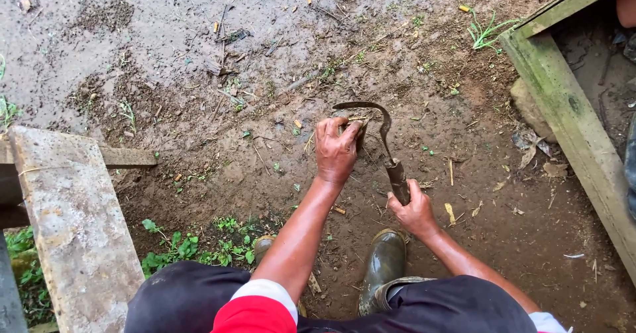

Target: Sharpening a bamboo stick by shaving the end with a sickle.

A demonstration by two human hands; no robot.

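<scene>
Both hands are working a sickle (377, 131). The right hand (412, 210) is gripping its handle tight; the left hand (336, 149) is pinching something small against the blade, likely cleaning it, which needs careful fingers.

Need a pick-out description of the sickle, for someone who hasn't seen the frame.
Start at the muddy ground between the grey plank and the mossy wooden frame. At its centre, above the rubber boot, the right hand grips the sickle. Its dark hooked blade, pinched by the left hand, is the only metal tool there.

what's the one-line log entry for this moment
right hand: grips sickle handle | left hand: fingers on blade | ground: muddy
</scene>
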